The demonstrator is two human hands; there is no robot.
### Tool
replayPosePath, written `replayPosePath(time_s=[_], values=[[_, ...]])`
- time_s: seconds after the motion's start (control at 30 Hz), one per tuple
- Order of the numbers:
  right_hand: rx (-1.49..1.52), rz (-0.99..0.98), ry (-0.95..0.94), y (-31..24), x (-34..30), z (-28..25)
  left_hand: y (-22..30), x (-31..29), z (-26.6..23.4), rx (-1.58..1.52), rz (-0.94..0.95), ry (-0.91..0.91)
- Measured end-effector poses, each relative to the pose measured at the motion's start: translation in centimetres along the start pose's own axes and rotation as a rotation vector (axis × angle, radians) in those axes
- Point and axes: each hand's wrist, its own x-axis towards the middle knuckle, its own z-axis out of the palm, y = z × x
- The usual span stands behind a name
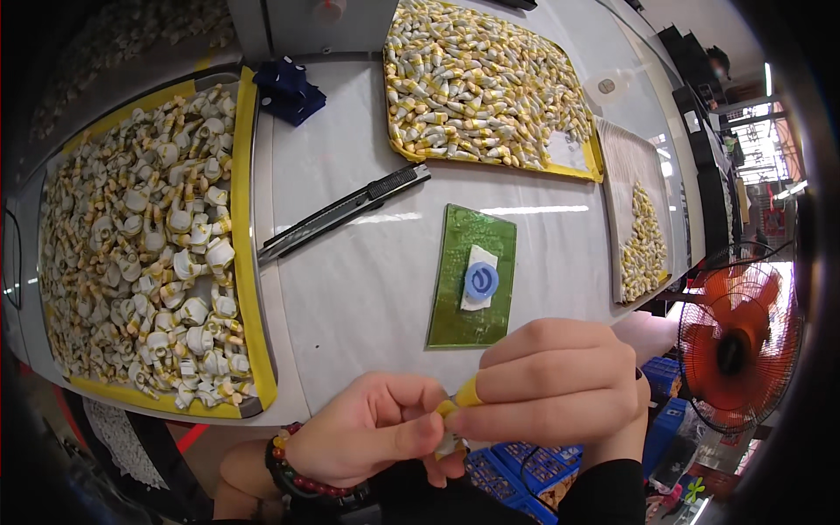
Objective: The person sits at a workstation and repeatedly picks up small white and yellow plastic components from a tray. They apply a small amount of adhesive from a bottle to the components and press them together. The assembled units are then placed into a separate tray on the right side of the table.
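In front of my body, near the table's front edge, my two hands meet at a small yellow-and-white piece (449, 409). My left hand (372, 433), with a beaded bracelet at the wrist, pinches it between thumb and fingers. From the other side my right hand (553, 385) has its fingers closed at the same piece, and a bit of yellow shows at its fingertips. Fingers cover most of the piece, so its exact kind cannot be made out. Just beyond lies a green plate (446, 306) bearing a white pad and a round blue object (482, 281).
At left stands a large yellow-edged tray (255, 332) full of white-and-yellow pieces. Another yellow-edged tray (573, 157) of similar pieces lies at the back, a smaller tray (619, 166) at right. A utility knife (346, 210), dark blue cloth (289, 91) and orange fan (733, 341) are around.
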Motion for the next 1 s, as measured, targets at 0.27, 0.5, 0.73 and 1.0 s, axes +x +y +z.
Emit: replayPosePath(time_s=[0.27,0.5,0.73,1.0], values=[[-0.015,-0.005,0.015,-0.1,-0.6,0.1,0.2,0.1,0.2,-0.011,0.004,-0.009],[0.003,0.193,0.136,-2.1,-0.6,0.1,0.2,-0.1,1.9,0.598,0.519,0.199],[-0.086,0.065,0.067,-2.7,-1.3,-0.3,0.6,-0.1,1.8,1.019,0.703,0.246],[-0.126,0.055,0.021,-3.2,-2.0,-0.7,1.2,0.4,2.3,1.133,0.678,0.202]])
